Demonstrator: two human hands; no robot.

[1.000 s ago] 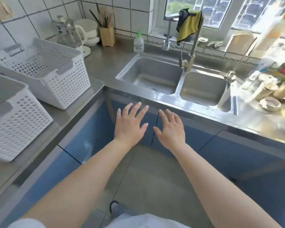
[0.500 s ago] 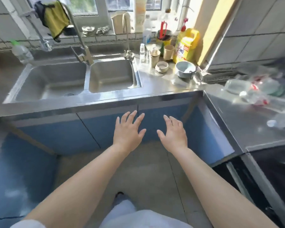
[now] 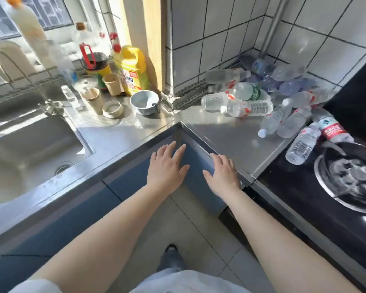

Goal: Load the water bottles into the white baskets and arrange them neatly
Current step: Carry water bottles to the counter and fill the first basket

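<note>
From the head camera, sunlight is falling across a steel corner counter [image 3: 230, 132] beside a sink [image 3: 30, 142]. Water bottles [image 3: 249, 107] are lying heaped in the tiled corner, by a stove [image 3: 347, 176]. The left hand [image 3: 167, 168] and right hand [image 3: 223, 174] are hovering spread, holding nothing.

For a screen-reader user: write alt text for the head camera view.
Two empty hands, left and right, reach out open over a steel kitchen counter corner toward a heap of plastic water bottles lying on their sides by the tiled wall. A sink sits to the left, a gas stove to the right.
</note>
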